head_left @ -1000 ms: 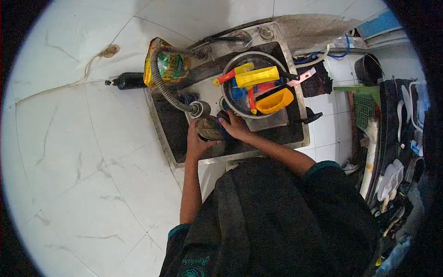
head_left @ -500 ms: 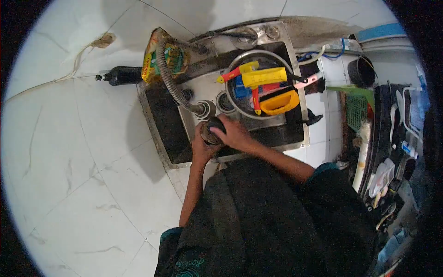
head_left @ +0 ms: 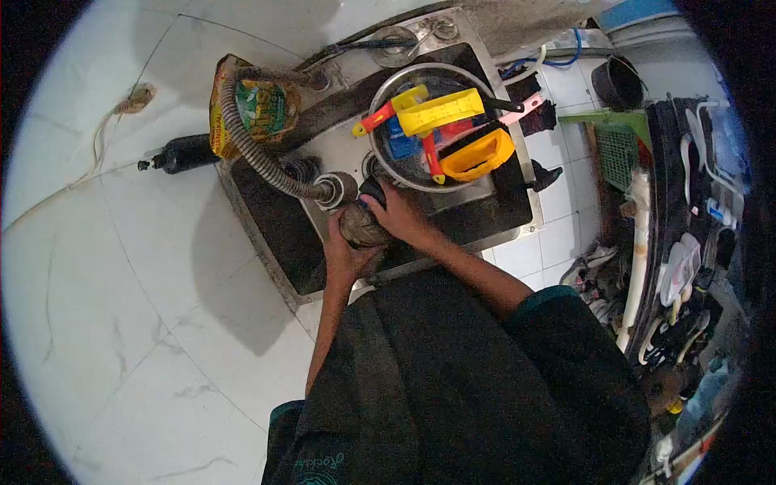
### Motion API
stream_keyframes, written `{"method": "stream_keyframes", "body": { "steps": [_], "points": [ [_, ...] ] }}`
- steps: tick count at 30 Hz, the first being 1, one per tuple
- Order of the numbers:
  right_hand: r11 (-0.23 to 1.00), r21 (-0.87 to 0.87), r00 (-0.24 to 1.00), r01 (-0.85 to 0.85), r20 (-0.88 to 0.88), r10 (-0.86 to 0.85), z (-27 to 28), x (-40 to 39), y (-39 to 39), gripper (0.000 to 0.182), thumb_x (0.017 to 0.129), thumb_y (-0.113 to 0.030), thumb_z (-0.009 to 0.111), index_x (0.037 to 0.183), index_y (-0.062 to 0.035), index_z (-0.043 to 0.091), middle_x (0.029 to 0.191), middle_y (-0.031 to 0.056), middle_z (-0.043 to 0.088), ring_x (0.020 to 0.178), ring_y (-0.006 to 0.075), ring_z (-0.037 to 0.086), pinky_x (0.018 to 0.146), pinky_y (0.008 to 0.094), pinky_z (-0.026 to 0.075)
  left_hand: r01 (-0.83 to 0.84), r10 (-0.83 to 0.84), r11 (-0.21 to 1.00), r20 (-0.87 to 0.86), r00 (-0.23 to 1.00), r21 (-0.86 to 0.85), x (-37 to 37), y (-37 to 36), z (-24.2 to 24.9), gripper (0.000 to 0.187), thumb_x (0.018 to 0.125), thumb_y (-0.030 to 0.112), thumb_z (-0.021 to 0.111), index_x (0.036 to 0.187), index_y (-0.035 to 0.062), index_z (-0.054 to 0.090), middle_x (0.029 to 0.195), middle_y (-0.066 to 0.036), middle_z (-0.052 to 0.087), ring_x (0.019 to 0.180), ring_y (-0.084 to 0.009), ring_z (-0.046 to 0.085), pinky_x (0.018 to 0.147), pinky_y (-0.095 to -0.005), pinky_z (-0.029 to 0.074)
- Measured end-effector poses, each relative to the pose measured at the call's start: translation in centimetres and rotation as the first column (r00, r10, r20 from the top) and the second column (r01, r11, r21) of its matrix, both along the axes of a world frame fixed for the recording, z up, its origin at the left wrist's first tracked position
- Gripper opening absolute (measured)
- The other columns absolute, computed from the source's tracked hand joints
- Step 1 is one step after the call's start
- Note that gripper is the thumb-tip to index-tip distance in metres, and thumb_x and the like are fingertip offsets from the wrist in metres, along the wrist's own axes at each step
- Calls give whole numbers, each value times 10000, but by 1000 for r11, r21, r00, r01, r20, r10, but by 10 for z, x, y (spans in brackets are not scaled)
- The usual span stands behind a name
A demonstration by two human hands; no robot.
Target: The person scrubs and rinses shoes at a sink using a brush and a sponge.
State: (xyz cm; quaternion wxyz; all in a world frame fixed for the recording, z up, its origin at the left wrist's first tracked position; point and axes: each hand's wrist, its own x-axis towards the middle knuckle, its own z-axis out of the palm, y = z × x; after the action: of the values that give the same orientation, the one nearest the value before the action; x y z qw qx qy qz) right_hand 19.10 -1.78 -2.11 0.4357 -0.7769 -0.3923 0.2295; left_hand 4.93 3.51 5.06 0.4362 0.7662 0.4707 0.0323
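Note:
Over the near side of the steel sink (head_left: 303, 301), my left hand (head_left: 346, 257) is wrapped round a brownish, see-through round container (head_left: 364, 229). My right hand (head_left: 402, 217) is closed on a small black object (head_left: 373, 191) above the container's rim; I cannot tell whether it is a lid or a scrubber. The ribbed flexible faucet (head_left: 263, 164) ends just beyond my left fingertips. To the right of the hands, a round metal bowl (head_left: 380, 162) holds several yellow, red and blue utensils, among them a yellow piece (head_left: 440, 112) and an orange-yellow one (head_left: 477, 155).
A green and yellow pouch (head_left: 267, 109) stands behind the faucet, with a black bottle (head_left: 187, 153) lying left of it. White tiled surface (head_left: 121, 307) spreads leftward. On the right are a black bucket (head_left: 616, 82), a green basket (head_left: 616, 152) and a cluttered rack (head_left: 675, 202).
My right hand has shifted with the black object from over the container toward its far rim, exposing more of the container. The view has shifted and turned slightly.

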Motion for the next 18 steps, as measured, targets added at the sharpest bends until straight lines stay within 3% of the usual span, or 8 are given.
{"method": "stream_keyframes", "body": {
  "steps": [3,4,7,10,12,15,16,18],
  "points": [
    [956,-78,922,-282,-297,248,62,-2,-18,499,890,-415,602,1151,6,542,1009,268,641,923,458,623,817,539,483,-19,20,999,-4,1000,40,-2,6,-3,948,548,191,926,1308,52,376,1157,-195,620,1074,-337,624,897,-401,508],
    [966,-183,957,-184,-258,133,38,-14,-18,510,889,-411,598,1155,20,541,986,292,632,916,466,621,812,539,486,-32,32,999,-13,999,39,-9,1,-3,949,545,191,928,1306,55,377,1156,-195,620,1073,-333,625,897,-399,508],
    [958,-246,920,-150,-390,44,25,-8,-7,536,890,-428,585,1157,35,543,947,312,629,903,474,621,796,538,491,-45,46,999,23,999,-9,-11,4,0,948,544,206,931,1300,55,380,1154,-194,622,1059,-327,630,893,-397,509],
    [944,-279,935,-174,-348,70,23,-15,-2,528,896,-420,580,1151,41,547,929,319,628,901,470,622,789,531,496,-106,107,994,-19,994,33,-31,0,-20,922,529,184,932,1273,70,398,1170,-155,614,1060,-275,612,908,-375,494],
    [944,-312,945,-110,-327,2,-7,-20,-2,533,904,-419,567,1145,56,546,938,321,627,910,464,623,794,527,497,-134,140,988,71,988,-81,-23,-2,-14,913,542,176,927,1275,69,393,1180,-149,600,1075,-263,599,920,-372,486],
    [988,1,987,-157,-30,157,34,-33,-14,553,915,-432,545,1141,73,541,939,325,630,879,465,631,780,531,502,-111,113,993,40,993,-36,-20,3,-4,912,561,161,923,1287,67,378,1201,-141,573,1100,-252,579,945,-371,475],
    [944,-251,977,-214,-79,200,27,-33,-12,481,917,-381,578,1113,56,538,1015,319,622,962,452,622,816,521,492,-93,93,996,-5,996,-1,-24,-1,-1,915,567,156,921,1292,65,371,1209,-139,563,1108,-250,572,954,-371,471],
    [905,-399,960,-150,-278,37,-20,-21,-7,521,914,-408,560,1101,78,551,979,331,624,936,460,622,830,525,486,-130,133,989,52,990,-71,-23,-7,-6,922,567,149,921,1298,67,366,1221,-135,550,1117,-247,562,966,-372,464]
  ]
}}
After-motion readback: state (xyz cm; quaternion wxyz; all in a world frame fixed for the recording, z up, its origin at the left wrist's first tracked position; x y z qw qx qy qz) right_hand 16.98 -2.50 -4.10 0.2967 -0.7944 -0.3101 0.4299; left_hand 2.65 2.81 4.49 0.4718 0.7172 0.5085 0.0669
